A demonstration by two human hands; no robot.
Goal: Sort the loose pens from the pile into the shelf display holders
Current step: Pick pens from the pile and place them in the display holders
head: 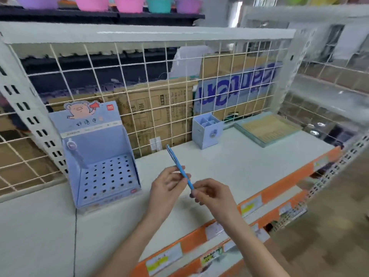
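Shelf (pixel 229 168): white, backed by wire grid (pixel 139 92). Two holders stand on it. Display stand (pixel 105 176), at left, has a perforated base and one pen (pixel 76 153) seated at its rear-left corner; the other holes look empty. Divided cup (pixel 207 130) stands at rear, right of centre, well apart from the hands.

Blue pen (pixel 179 167): held above the shelf, between both hands. Long axis runs from near-right up to far-left, upper end free.

Left hand (pixel 165 188) pinches mid-barrel, fingers curled. Right hand (pixel 211 194) pinches the lower end, fingers curled.

Judgement: stand lies nearer, on the left hand's side; pen needs turning upright before insertion. Pile not in view.
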